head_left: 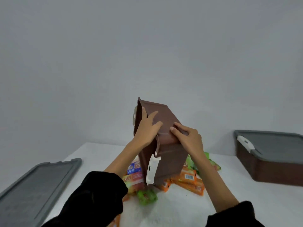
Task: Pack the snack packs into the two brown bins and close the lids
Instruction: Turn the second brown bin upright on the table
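Our left hand [147, 126] and right hand [188, 138] both grip the tipped brown bin [167, 158], the snack packs [188, 177] lie under it at 6 o'clock, and if we let it slip it could squash them.

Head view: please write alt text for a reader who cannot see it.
The left hand and right hand hold a brown plastic bin tipped steeply over colourful snack packs on a white table. A flat grey lid lies left; a lidded brown bin stands right.
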### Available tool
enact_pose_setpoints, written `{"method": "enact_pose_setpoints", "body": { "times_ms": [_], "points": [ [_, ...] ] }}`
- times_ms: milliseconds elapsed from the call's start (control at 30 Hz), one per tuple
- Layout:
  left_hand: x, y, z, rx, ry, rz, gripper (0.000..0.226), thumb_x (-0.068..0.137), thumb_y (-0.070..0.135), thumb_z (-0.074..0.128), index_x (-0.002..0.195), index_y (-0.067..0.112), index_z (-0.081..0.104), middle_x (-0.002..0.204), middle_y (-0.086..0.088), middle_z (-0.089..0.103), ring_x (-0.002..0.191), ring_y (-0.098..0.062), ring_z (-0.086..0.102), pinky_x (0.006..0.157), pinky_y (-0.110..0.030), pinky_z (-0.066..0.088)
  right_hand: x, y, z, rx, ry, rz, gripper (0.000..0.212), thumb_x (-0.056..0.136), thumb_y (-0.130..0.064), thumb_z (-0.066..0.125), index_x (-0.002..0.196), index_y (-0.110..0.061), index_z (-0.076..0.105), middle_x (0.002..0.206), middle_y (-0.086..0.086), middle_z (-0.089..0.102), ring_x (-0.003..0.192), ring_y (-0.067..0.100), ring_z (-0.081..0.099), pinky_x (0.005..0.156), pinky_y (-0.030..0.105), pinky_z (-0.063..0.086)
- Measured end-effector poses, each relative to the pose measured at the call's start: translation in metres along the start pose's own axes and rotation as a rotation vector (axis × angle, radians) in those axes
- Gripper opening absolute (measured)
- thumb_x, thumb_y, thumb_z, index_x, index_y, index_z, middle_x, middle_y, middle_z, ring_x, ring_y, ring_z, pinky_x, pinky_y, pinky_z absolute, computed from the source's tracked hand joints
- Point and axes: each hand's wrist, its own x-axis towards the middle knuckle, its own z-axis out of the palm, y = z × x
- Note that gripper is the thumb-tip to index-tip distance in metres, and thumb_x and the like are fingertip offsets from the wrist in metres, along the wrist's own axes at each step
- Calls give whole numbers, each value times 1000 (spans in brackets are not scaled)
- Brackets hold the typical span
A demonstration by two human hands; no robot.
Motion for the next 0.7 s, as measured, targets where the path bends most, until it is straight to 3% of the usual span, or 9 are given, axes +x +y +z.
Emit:
{"method": "enact_pose_setpoints", "body": {
  "times_ms": [233, 333, 567, 700],
  "points": [
    [-46, 72, 119, -77, 19, -2, 50, 92, 21, 50, 141, 25, 38, 159, 0, -5, 144, -23, 19, 115, -38, 28, -25, 62, -132, -29, -15, -22, 44, 80, -48, 63, 121, -35, 61, 131, -2, 60, 120, 19, 54, 102, 34, 42],
    [-74, 105, 165, -96, 19, -38, 48, 92, 20, 51, 139, 24, 41, 159, -2, -4, 144, -21, 18, 113, -34, 26, -44, 88, -185, -43, -44, -7, 43, 82, -45, 62, 124, -32, 60, 135, -3, 55, 122, 19, 52, 94, 29, 40],
    [-134, 165, 237, -95, -39, -134, 45, 94, 23, 48, 139, 26, 42, 158, -4, -12, 144, -21, 19, 106, -25, 24, -83, 136, -273, -60, -100, 101, 42, 79, -49, 63, 120, -35, 62, 131, -2, 59, 123, 21, 51, 102, 35, 41],
    [-159, 183, 272, -58, -57, -163, 45, 95, 28, 47, 139, 30, 41, 158, -6, -15, 147, -24, -2, 118, -40, 7, -98, 158, -308, -29, -138, 136, 37, 78, -43, 68, 115, -35, 65, 129, -3, 61, 122, 19, 52, 104, 36, 42]
  ]
}}
